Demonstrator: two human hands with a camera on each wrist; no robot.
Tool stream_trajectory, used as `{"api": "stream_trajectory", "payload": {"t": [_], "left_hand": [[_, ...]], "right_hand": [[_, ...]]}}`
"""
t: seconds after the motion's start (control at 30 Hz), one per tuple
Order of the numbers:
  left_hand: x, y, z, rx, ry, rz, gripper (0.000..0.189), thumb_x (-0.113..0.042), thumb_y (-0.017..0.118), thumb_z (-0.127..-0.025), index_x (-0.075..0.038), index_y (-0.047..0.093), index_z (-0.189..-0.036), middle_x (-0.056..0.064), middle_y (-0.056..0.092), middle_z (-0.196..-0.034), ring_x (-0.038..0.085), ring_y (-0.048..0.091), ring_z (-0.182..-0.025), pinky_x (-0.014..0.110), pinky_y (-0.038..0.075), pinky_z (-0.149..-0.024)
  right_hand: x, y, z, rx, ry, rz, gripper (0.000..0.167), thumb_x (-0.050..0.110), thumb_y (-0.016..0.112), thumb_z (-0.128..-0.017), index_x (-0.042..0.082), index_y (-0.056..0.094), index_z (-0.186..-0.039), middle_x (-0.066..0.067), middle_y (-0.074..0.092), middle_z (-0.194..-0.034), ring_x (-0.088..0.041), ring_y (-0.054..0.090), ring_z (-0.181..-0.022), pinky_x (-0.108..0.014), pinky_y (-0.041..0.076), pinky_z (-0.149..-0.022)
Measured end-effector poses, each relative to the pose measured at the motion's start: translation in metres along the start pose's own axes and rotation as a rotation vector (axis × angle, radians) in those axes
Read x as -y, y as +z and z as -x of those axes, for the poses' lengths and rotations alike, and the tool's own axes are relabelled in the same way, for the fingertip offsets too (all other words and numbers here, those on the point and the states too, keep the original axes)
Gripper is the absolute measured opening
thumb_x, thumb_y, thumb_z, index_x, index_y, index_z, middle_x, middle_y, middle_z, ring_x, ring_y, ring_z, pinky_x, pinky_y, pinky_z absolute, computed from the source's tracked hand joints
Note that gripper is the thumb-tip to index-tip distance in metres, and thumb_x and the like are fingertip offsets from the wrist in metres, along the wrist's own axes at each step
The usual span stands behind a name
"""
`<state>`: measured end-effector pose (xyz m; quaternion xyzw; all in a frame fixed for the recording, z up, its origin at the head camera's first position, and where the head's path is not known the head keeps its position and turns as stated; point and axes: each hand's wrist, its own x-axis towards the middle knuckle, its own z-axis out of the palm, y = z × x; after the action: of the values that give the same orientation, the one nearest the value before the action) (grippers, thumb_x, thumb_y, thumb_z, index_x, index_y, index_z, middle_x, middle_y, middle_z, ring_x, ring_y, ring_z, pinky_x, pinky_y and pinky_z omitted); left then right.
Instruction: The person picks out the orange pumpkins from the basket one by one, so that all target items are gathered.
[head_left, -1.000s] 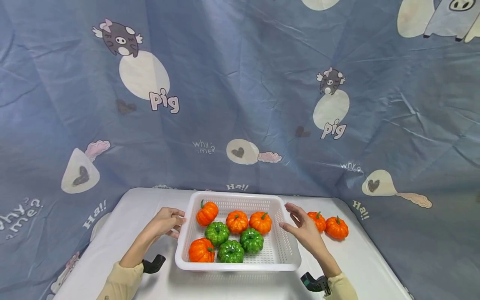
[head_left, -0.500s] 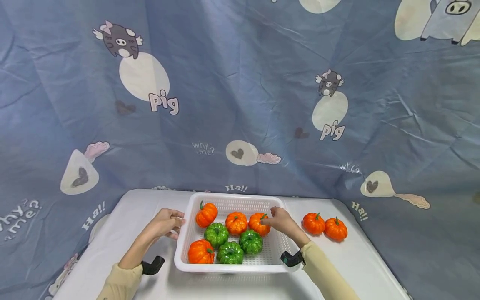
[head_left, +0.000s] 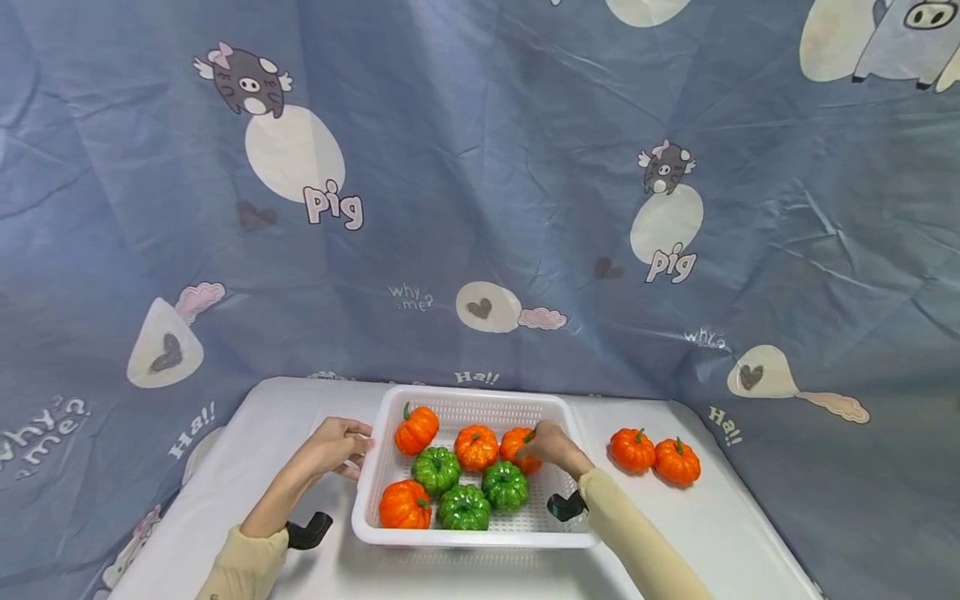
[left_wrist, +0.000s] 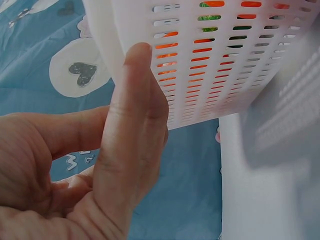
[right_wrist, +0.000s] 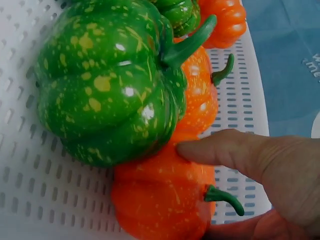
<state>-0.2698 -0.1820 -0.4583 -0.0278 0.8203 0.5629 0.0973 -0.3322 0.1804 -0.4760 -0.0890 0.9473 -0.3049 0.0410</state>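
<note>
A white perforated basket [head_left: 480,539] holds several orange toy pumpkins and three green ones. Inside its right end, my right hand [head_left: 551,446] grips an orange pumpkin [head_left: 513,442] at the back right. The right wrist view shows the thumb [right_wrist: 210,150] pressed on this pumpkin's side, near a large green pumpkin [right_wrist: 105,85]; the other fingers are mostly hidden behind it. At the basket's left side is my left hand [head_left: 333,450]. In the left wrist view, an extended finger [left_wrist: 135,75] lies up against the outer wall just under the rim.
Two more orange pumpkins, a nearer-in one [head_left: 632,451] and an outer one [head_left: 677,462], sit side by side on the white table right of the basket. A blue printed cloth [head_left: 420,208] hangs behind and around the table.
My right hand has moved left from outside the basket's right rim, over it, and onto the back-right orange pumpkin. My left hand has stayed at the left side.
</note>
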Motion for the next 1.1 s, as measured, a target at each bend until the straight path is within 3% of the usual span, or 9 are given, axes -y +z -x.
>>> {"api": "stream_trajectory", "payload": {"t": [0.3, 0.53, 0.73, 0.93, 1.1], "left_hand": [[-0.001, 0.0, -0.001, 0.001, -0.003, -0.012, 0.036, -0.006, 0.06, -0.091, 0.013, 0.055, -0.12, 0.014, 0.069, -0.09, 0.018, 0.067, -0.068, 0.036, 0.061, -0.057], [-0.001, 0.0, 0.001, 0.004, 0.004, -0.003, 0.035, -0.006, 0.059, -0.091, 0.013, 0.055, -0.12, 0.014, 0.068, -0.089, 0.018, 0.066, -0.066, 0.036, 0.061, -0.056], [0.0, 0.001, 0.0, 0.005, -0.004, 0.008, 0.035, -0.005, 0.059, -0.091, 0.013, 0.055, -0.12, 0.014, 0.068, -0.088, 0.017, 0.066, -0.067, 0.036, 0.061, -0.057], [-0.001, 0.001, 0.001, 0.005, -0.014, -0.015, 0.036, -0.007, 0.059, -0.091, 0.013, 0.055, -0.121, 0.014, 0.067, -0.091, 0.016, 0.065, -0.068, 0.035, 0.061, -0.057], [-0.001, 0.001, 0.0, 0.005, -0.018, -0.022, 0.037, -0.007, 0.059, -0.091, 0.013, 0.054, -0.122, 0.016, 0.067, -0.094, 0.016, 0.065, -0.068, 0.035, 0.061, -0.057]], "right_hand": [[0.001, -0.002, 0.003, 0.013, 0.003, 0.008, 0.031, 0.013, 0.083, -0.061, 0.002, 0.057, -0.074, -0.003, 0.052, -0.069, -0.017, 0.046, -0.062, -0.026, 0.042, -0.055], [0.003, -0.013, 0.011, -0.002, -0.005, -0.118, 0.044, 0.018, 0.081, -0.063, -0.001, 0.064, -0.099, -0.006, 0.065, -0.086, -0.017, 0.057, -0.076, -0.028, 0.051, -0.069], [0.014, -0.035, 0.035, -0.047, 0.001, -0.167, 0.064, 0.023, 0.082, -0.066, -0.004, 0.057, -0.118, -0.013, 0.066, -0.106, -0.023, 0.062, -0.095, -0.037, 0.055, -0.083], [0.018, -0.056, 0.068, -0.067, -0.009, -0.288, 0.066, 0.019, 0.08, -0.07, 0.0, 0.055, -0.128, -0.019, 0.06, -0.126, -0.036, 0.059, -0.116, -0.044, 0.055, -0.093], [0.013, -0.062, 0.087, -0.071, -0.026, -0.33, 0.067, 0.017, 0.08, -0.072, -0.001, 0.054, -0.131, -0.02, 0.058, -0.13, -0.038, 0.057, -0.119, -0.046, 0.053, -0.096]]}}
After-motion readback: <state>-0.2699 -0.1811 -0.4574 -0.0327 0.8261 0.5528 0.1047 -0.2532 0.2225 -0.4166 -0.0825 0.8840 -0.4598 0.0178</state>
